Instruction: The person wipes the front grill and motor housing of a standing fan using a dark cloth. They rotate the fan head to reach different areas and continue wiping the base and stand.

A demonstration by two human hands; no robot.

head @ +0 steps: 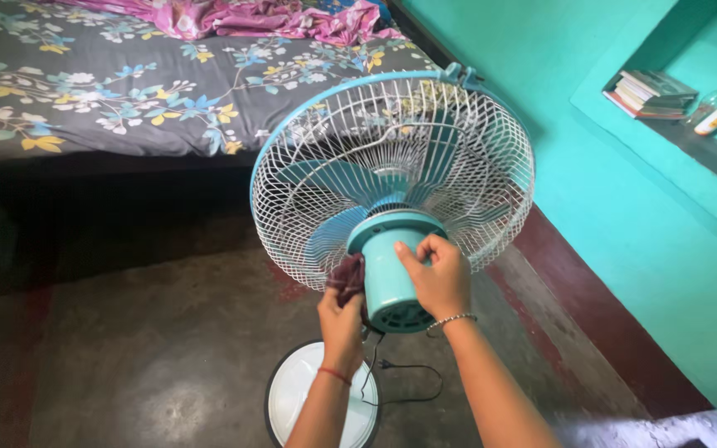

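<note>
A bedroom in a home, seen from above. Along the top, a low bed [126,91] covered with a grey sheet printed with blue, yellow and white flowers, and on its far side a crumpled pink and purple cloth [251,17]. To the right, a wall [624,191] painted bright turquoise, with a dark red band along its foot. Cut into this wall, a niche [690,133] serving as a shelf, holding a small stack of books [649,93] and a tube lying on its side. Underfoot, a bare, dark, worn cement floor [151,357]. In the middle, a household pedestal fan [392,174] in light blue.
</note>
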